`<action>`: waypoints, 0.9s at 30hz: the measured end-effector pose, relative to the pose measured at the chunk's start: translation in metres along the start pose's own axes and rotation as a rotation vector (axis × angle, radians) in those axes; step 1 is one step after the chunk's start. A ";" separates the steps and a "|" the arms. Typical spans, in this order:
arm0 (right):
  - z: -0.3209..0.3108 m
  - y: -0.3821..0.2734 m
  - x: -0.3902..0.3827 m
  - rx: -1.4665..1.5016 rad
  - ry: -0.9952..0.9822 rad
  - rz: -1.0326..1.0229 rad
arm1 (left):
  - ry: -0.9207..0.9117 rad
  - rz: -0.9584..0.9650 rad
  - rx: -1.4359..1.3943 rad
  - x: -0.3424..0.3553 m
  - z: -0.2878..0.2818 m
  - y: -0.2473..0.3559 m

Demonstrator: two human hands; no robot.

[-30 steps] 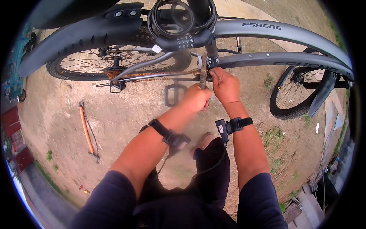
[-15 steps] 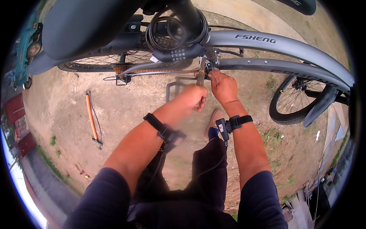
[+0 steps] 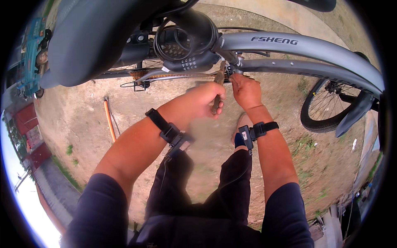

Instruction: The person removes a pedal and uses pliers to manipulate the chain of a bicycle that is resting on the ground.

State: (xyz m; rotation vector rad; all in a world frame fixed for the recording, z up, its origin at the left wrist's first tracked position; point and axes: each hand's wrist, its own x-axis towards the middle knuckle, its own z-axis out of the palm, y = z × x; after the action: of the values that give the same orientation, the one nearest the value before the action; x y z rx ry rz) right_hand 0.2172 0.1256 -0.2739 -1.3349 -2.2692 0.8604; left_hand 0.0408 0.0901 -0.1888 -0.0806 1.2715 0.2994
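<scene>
A grey bicycle [image 3: 273, 41] stands across the upper view. My left hand [image 3: 209, 97] is closed around a worn, brownish bar-shaped tool [image 3: 220, 74]. The tool's upper end reaches the frame below the seat tube, and its lower end shows under my fingers; its exact kind is unclear. Just to the right, my right hand [image 3: 247, 91] has its fingers pinched together against the small metal parts [image 3: 236, 65] by the frame joint. Whatever those fingertips grip is hidden. A chain [image 3: 178, 76] runs left from there to the rear sprockets [image 3: 137, 75].
Overhead at the upper left is the black saddle [image 3: 89, 41], with a coiled cable lock [image 3: 188, 64] beside it. An orange floor pump [image 3: 109, 120] lies on the dirt. The front wheel [image 3: 320, 107] stands right; a teal vehicle [image 3: 33, 58] is far left.
The view has shifted slightly, so the bicycle sits differently in it. My left hand has tilted the tool, and its lower end now shows beneath my fingers. My right hand stays at the frame joint.
</scene>
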 end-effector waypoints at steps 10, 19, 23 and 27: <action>0.004 0.003 0.000 -0.033 -0.037 0.041 | 0.018 0.169 0.116 0.013 0.002 -0.019; -0.002 0.005 0.002 -0.051 -0.130 0.038 | 0.207 0.441 0.322 0.053 0.004 -0.050; 0.001 0.006 0.001 -0.054 -0.119 0.019 | 0.251 0.486 0.375 0.052 0.005 -0.050; -0.002 0.004 0.002 -0.069 -0.158 0.018 | 0.262 0.469 0.367 0.045 0.006 -0.048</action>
State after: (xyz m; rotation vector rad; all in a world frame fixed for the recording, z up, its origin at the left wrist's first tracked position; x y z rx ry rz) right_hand 0.2197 0.1298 -0.2746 -1.3627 -2.4301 0.9322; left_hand 0.0711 0.0534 -0.2349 0.5128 1.5809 0.4620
